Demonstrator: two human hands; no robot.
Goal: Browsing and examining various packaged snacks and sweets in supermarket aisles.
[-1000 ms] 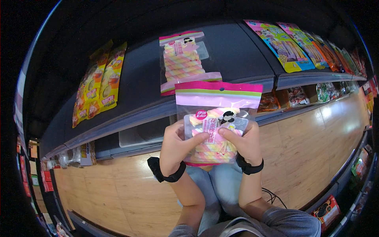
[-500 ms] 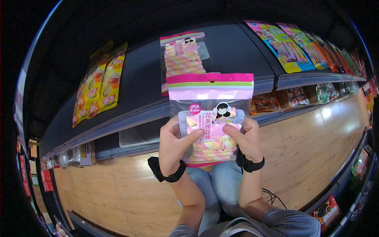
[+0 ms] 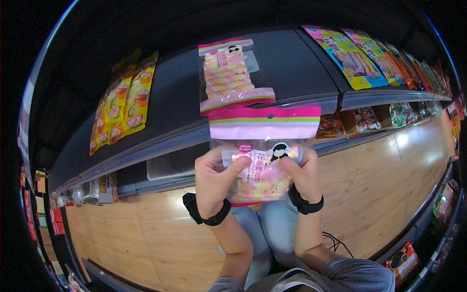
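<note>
The person holds a clear bag of twisted marshmallows [image 3: 265,155] up in front of a dark grey shelf [image 3: 301,73], gripping it with both hands at its lower half. The left hand [image 3: 214,182] has its fingers closed around the bag's left edge, thumb pressed across the front label; the right hand [image 3: 299,173] clamps the right edge the same way. Both wrists wear black bands. The bag stands upright, its pink, green and lilac striped header topmost, just below and a little in front of the shelf's front lip.

On the shelf, directly beyond the held bag, a second bag of the same marshmallows [image 3: 231,75] lies flat. Well to the left lie two yellow snack packets [image 3: 124,100]; to the right, a row of colourful packets [image 3: 357,56] runs along the shelf. The floor [image 3: 389,180] below is pale wood.

To my eye this is the carrying stage of shelving: the bag is in hand, not yet laid down. Setting it beside its twin would call for a forward reach over the lip, tipping the bag flat and releasing both grips.
</note>
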